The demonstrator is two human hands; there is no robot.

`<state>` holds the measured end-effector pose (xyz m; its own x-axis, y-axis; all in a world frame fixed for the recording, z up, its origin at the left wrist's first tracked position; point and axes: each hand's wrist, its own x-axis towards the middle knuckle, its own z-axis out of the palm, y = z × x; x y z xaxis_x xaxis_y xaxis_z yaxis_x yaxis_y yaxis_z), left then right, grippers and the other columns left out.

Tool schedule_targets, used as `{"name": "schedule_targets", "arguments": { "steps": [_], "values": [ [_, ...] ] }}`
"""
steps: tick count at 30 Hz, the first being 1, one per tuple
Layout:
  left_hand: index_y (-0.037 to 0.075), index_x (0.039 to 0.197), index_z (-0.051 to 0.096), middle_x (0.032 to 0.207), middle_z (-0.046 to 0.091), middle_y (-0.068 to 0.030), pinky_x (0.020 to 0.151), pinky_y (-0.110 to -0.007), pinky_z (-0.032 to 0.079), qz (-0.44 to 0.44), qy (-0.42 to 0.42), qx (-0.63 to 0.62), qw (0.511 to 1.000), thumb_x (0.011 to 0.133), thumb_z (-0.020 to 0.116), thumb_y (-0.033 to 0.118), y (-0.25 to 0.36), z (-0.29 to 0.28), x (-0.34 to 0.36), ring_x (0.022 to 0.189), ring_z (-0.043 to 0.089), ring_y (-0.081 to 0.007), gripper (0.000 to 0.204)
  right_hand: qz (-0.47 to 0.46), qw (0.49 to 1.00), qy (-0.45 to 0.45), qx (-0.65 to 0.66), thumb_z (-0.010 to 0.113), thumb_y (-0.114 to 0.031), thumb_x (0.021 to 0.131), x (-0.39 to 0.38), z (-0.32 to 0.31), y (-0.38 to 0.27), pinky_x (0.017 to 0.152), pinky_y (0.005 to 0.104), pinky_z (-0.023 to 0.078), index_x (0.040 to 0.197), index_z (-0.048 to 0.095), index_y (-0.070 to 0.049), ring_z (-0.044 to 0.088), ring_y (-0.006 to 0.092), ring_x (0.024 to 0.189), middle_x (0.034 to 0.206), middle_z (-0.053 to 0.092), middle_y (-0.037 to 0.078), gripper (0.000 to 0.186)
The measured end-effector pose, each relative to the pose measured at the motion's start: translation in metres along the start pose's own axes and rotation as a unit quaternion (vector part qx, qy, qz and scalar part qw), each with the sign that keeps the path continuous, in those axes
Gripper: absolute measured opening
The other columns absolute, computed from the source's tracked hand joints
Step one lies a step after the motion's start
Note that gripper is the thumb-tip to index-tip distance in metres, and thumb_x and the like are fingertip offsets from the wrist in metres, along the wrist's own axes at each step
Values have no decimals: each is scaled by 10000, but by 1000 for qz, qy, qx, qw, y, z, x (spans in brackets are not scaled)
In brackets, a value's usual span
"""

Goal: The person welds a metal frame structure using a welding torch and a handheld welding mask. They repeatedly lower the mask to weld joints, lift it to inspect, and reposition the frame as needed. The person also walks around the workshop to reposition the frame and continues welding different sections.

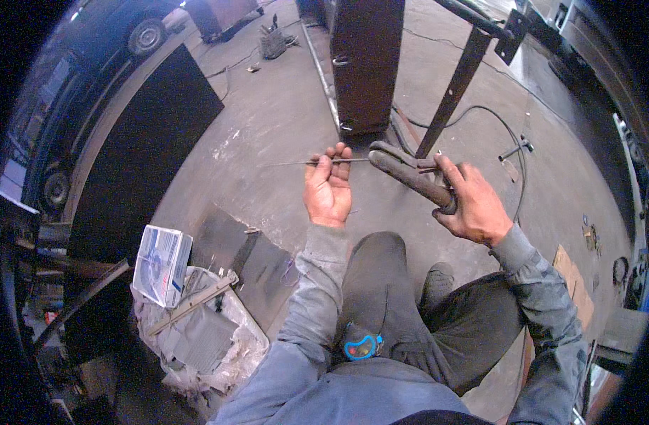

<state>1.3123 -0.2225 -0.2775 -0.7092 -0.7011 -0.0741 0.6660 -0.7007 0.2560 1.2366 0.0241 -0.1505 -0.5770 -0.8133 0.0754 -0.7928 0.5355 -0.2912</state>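
My right hand grips a dark welding electrode holder, its jaws pointing left. A thin welding rod runs between the holder's jaw end and my left hand. That hand is turned palm up, with the thumb pressing the rod against the fingers. Whether the jaws have closed on the rod I cannot tell. Just beyond my hands stands a dark brown metal beam, its lower end near the rod but apart from it.
Left of my knees, a blue and white box rests on a plastic-wrapped bundle beside a metal strip. A large black sheet lies farther left. A flat bar slants down at right, near a dark cable and a hammer-like tool.
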Motion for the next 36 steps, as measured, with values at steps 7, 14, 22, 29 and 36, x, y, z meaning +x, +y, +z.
{"name": "schedule_targets", "arguments": {
  "steps": [7,14,22,29,36],
  "values": [
    [39,914,535,985,608,-140,969,-442,492,-15,-19,40,999,913,509,1,2,5,-4,1038,594,-302,46,-15,1000,-6,10,744,-236,665,0,0,1,863,445,450,1391,333,-110,510,374,996,1035,488,193,844],
    [28,917,533,994,607,-144,974,-418,494,-11,-16,16,1000,912,530,17,5,2,-4,1043,591,-300,12,-15,999,3,35,751,-194,633,-1,1,-1,850,440,457,1385,350,-119,514,375,985,1029,489,186,856],
    [31,934,516,954,597,-138,911,-434,533,4,0,25,1000,922,512,15,5,6,-7,999,603,-316,21,-28,999,14,21,746,-152,618,-1,1,-2,819,433,436,1399,339,-103,510,354,925,973,479,159,882],
    [12,941,505,946,596,-138,898,-428,542,-3,11,43,999,927,509,24,1,10,-5,992,606,-314,19,-32,999,22,18,753,-147,611,-1,0,3,819,432,438,1401,337,-98,508,355,925,975,476,159,893],
    [27,950,526,1021,612,-161,957,-418,497,-26,-38,41,998,918,543,66,9,2,-3,1035,595,-307,53,-51,997,31,39,764,-143,599,1,2,4,848,425,440,1400,338,-91,516,357,968,1048,491,169,909]
  ]
}}
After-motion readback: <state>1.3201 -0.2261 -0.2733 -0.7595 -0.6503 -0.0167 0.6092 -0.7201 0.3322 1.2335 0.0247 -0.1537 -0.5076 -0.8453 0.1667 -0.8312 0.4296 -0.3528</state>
